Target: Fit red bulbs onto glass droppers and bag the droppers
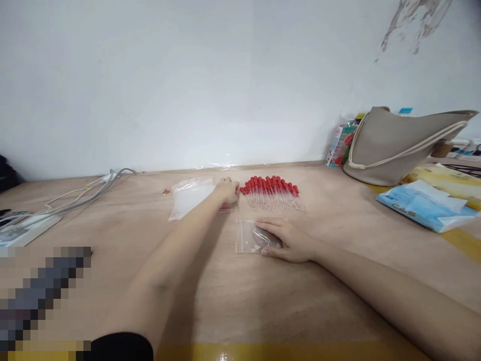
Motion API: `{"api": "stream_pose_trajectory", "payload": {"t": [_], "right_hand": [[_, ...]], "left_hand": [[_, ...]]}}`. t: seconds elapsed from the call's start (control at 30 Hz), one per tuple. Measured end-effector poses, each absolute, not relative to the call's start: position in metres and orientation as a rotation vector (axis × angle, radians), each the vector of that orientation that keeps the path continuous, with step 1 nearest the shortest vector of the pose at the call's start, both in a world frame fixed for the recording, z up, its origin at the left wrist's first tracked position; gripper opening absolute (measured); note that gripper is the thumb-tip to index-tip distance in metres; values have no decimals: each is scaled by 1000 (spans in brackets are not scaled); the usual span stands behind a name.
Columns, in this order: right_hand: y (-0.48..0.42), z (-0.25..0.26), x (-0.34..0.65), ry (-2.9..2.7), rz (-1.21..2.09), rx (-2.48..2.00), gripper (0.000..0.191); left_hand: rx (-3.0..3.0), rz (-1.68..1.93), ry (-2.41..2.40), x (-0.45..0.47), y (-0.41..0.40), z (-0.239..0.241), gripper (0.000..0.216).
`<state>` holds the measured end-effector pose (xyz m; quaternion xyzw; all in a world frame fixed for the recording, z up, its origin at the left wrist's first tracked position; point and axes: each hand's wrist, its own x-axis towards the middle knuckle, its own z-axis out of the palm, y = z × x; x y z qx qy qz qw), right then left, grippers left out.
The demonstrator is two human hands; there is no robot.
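Note:
A row of glass droppers with red rubber bulbs [268, 185] lies on the table, their clear tips toward me. At the left end of the row is my left hand [226, 191], its fingers curled closed around a red-bulbed dropper that is mostly hidden. Below that hand, a little red and clear plastic shows on the table, partly covered. My right hand [291, 240] rests with fingers and thumb apart on a small clear zip bag [246, 236], pressing it to the tabletop. Left of my left hand lies a larger clear bag with white inside [191, 196].
At the right stand a grey bag with a cord [391, 145] and a plastic bottle [337, 145], with a blue tissue pack [421, 203] in front. Cables [97, 188] and a white power strip [33, 230] lie at left. A wall [225, 90] rises behind the table.

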<state>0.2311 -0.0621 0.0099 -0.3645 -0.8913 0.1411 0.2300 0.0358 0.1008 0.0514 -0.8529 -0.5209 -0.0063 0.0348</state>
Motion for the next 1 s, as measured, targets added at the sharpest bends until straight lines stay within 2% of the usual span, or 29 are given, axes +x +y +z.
{"api": "stream_pose_trajectory", "payload": {"t": [0.17,0.37,0.53,0.7,0.87,1.0], "right_hand": [[-62,10,231,-2458,396,-1001,66],[-63,12,231,-2468,394,-1008,67],[-62,12,231,-2474,407,-1026,69],[-61,11,231,-2457,412,-1015,68],[-61,11,231,-2457,425,-1026,68],[-61,11,231,-2451,426,-1035,68]], "left_hand": [[-2764,140,-1314,27,105,62,24],[-2786,149,-1099,18,100,83,23],[-2664,-170,-735,-30,61,80,17],[-2644,-660,-799,-87,12,41,23],[-2637,-677,-848,-96,-4,20,18],[-2641,-590,-795,-86,-1,22,23]]}}
